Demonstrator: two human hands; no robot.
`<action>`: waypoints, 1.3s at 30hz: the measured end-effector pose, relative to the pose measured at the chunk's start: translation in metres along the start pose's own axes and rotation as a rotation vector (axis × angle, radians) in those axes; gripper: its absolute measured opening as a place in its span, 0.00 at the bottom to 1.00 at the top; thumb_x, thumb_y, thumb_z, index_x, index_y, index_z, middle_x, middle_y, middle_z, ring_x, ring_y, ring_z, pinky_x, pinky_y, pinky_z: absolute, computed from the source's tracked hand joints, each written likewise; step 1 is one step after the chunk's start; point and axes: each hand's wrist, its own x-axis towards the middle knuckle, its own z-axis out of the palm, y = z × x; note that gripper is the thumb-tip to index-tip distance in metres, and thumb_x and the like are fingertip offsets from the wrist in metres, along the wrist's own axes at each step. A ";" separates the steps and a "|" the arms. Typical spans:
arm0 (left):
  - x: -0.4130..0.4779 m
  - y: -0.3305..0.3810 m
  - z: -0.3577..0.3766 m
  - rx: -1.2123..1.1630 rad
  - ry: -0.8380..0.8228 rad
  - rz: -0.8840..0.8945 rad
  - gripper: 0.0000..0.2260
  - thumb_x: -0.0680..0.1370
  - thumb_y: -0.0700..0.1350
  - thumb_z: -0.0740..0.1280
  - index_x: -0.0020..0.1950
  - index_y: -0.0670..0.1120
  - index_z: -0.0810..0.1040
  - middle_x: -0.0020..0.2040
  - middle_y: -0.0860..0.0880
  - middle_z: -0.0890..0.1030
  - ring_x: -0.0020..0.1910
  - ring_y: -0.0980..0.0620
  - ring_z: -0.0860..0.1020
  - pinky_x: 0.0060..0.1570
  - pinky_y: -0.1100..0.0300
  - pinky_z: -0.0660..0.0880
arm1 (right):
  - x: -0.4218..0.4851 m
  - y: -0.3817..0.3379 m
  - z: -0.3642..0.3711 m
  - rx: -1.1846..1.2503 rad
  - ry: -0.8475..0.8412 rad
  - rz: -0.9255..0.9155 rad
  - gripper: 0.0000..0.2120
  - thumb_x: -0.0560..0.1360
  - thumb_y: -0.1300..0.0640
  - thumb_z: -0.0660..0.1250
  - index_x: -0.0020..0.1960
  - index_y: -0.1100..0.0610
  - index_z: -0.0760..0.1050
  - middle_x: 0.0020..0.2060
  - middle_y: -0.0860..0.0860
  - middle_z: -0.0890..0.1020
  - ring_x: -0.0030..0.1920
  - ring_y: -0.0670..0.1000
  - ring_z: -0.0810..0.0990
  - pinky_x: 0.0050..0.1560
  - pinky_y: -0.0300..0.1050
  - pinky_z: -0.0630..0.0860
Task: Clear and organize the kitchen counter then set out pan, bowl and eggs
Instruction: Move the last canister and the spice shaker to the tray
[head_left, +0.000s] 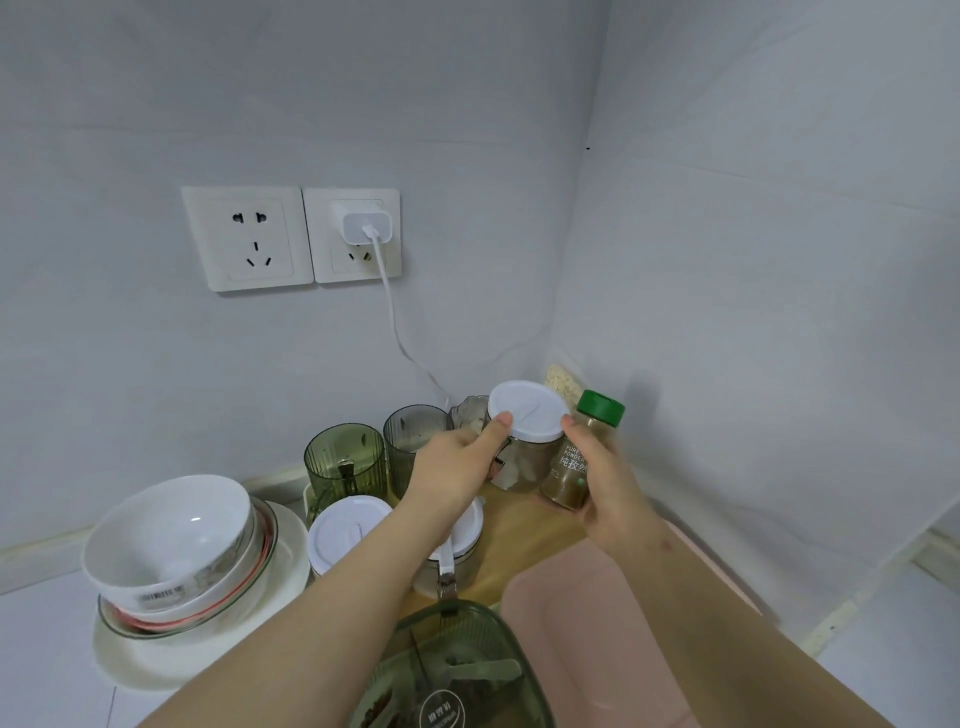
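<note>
My left hand (457, 467) grips a clear jar with a white lid (527, 418), held above the wooden board near the corner. My right hand (602, 488) holds a spice bottle with a green cap (582, 457), upright and right beside the jar. A white bowl (171, 535) sits on top of a stack of bowls and a white plate (208, 660) at the left. No pan or eggs are in view.
Two green ribbed cups (345, 457) stand at the wall. White-lidded jars (350, 530) sit on a wooden board (524, 540). A green lidded container (457, 670) is near me. A pink tub (597, 623) lies at the right. A charger (363, 223) hangs from the wall socket.
</note>
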 end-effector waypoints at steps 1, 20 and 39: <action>0.002 0.001 0.003 -0.016 -0.006 -0.017 0.21 0.75 0.60 0.63 0.35 0.43 0.72 0.29 0.52 0.77 0.30 0.55 0.72 0.37 0.63 0.68 | 0.001 0.000 -0.002 -0.008 0.004 -0.003 0.13 0.75 0.51 0.67 0.60 0.47 0.74 0.50 0.50 0.83 0.47 0.52 0.83 0.42 0.52 0.80; 0.017 -0.005 0.031 0.542 -0.082 -0.162 0.19 0.74 0.57 0.60 0.28 0.47 0.65 0.49 0.43 0.80 0.63 0.45 0.71 0.66 0.48 0.59 | 0.024 0.012 -0.036 -0.312 0.169 -0.022 0.10 0.73 0.60 0.68 0.54 0.55 0.76 0.46 0.53 0.81 0.48 0.54 0.80 0.47 0.45 0.75; 0.025 -0.036 0.025 0.908 -0.084 0.057 0.16 0.70 0.63 0.66 0.36 0.51 0.70 0.45 0.53 0.76 0.59 0.52 0.71 0.67 0.39 0.52 | 0.037 0.022 -0.031 -0.616 0.116 -0.027 0.06 0.70 0.61 0.68 0.39 0.51 0.73 0.35 0.51 0.78 0.40 0.53 0.76 0.43 0.46 0.72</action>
